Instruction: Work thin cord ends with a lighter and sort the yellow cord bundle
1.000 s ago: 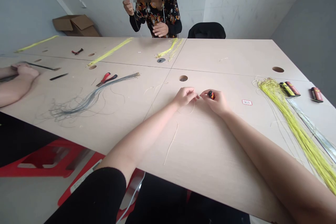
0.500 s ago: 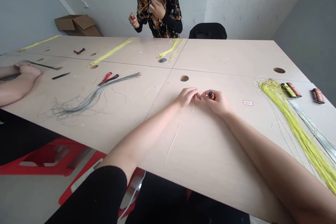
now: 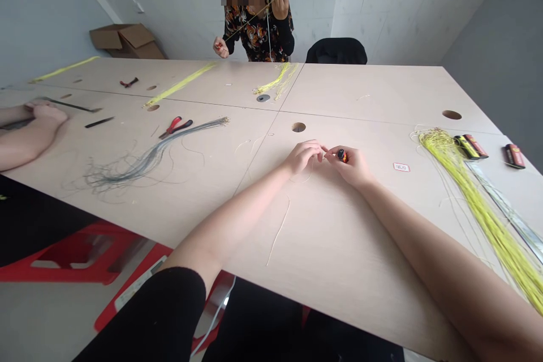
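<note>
A pale laminate worktable (image 3: 373, 90) fills a plain grey-walled room, with a black office chair (image 3: 336, 52) and a flattened cardboard box (image 3: 125, 39) beyond it and red plastic stools (image 3: 72, 254) on the floor below its near edge. At the table's middle, the left hand (image 3: 303, 157) and right hand (image 3: 352, 167) are close together, nearly touching at the fingertips. The right fingers (image 3: 335, 153) are closed in a pinch on a small black-and-red cylinder (image 3: 341, 155), which sits just inside the right fingertips. The left fingers (image 3: 316, 150) are curled inward, their tips pointing at the right hand; whether they grip anything is too fine to tell. A loop of thin pale cord (image 3: 303, 178) lies just below the left fingers, and a longer pale strand (image 3: 279, 232) lies farther down. Well right of the fingers lies a bundle of yellow cords (image 3: 470, 192), and well left of them are grey cords (image 3: 148, 161) and red-handled pliers (image 3: 175, 127). Across the table, a co-worker (image 3: 254, 28) raises a yellow strand between both hands.
</note>
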The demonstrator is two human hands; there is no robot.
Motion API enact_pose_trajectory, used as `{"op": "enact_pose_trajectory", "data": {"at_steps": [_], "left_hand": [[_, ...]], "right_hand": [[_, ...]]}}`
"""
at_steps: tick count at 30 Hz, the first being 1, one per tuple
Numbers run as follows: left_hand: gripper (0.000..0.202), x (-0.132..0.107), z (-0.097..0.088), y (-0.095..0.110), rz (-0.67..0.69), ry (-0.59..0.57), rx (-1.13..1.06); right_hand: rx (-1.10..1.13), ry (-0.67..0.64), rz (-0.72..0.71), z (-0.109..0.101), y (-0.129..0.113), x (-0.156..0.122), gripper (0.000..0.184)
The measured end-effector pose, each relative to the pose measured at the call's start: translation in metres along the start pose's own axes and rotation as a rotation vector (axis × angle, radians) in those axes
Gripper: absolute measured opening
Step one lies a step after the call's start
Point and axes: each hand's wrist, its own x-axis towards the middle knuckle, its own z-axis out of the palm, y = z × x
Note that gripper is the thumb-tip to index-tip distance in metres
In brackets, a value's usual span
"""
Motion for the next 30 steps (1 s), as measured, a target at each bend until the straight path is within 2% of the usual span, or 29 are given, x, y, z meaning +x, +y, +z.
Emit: {"op": "enact_pose_trajectory", "data": {"at_steps": [3, 9, 13, 18, 23, 30], "left_hand": [[0.030, -0.0003, -0.0004, -0.0005, 0.052, 0.003, -0.015], [0.032, 0.0006, 0.0003, -0.0001, -0.055, 0.001, 0.008], [0.019, 0.0002, 0.0014, 0.0002, -0.093, 0.009, 0.014], [0.009, -0.0024, 0.0030, 0.0001, -0.060, -0.035, 0.059], [0.018, -0.0037, 0.0035, -0.0005, -0.041, -0.080, 0.094], [0.026, -0.0025, 0.0042, -0.0035, -0.026, -0.044, 0.133]], "right_hand": [[-0.004, -0.010, 0.000, -0.0002, 0.0006, -0.0005, 0.026], [-0.001, -0.012, -0.002, 0.0004, 0.0016, -0.0002, 0.025], [-0.004, -0.016, -0.006, 0.0001, 0.0017, 0.0004, 0.026], [0.004, 0.002, 0.005, -0.0001, 0.0025, 0.0008, 0.024], [0.034, 0.006, 0.022, -0.0001, 0.0027, 0.0015, 0.022], [0.072, 0.028, 0.036, -0.0010, 0.0027, 0.0023, 0.020]]}}
